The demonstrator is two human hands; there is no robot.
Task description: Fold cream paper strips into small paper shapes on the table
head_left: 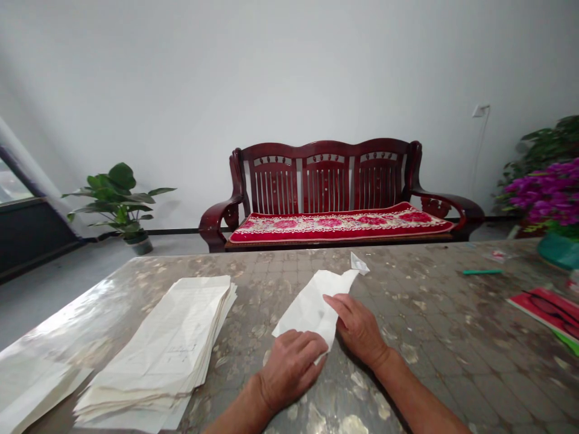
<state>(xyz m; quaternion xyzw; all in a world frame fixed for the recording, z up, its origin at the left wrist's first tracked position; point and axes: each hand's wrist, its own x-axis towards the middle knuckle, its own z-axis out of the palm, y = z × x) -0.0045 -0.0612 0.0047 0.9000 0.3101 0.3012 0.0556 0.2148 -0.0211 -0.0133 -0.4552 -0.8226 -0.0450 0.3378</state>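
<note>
The left hand (296,363) grips the near edge of the sheet (304,301) on the table (434,355); hold it steady there. The right hand (360,328) lays fingers over the sheet's right edge, pinch unclear; press lightly, lest it wrinkle. Mind the scrap (359,263) at the sheet's far tip.

The paper sheet (302,306) looks matt and creased, the tabletop (434,337) glossy, the wooden bench (325,146) polished.

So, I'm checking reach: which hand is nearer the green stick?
Right. The right hand is left of the green stick and lower in view; the left hand is farther left and lower.
</note>
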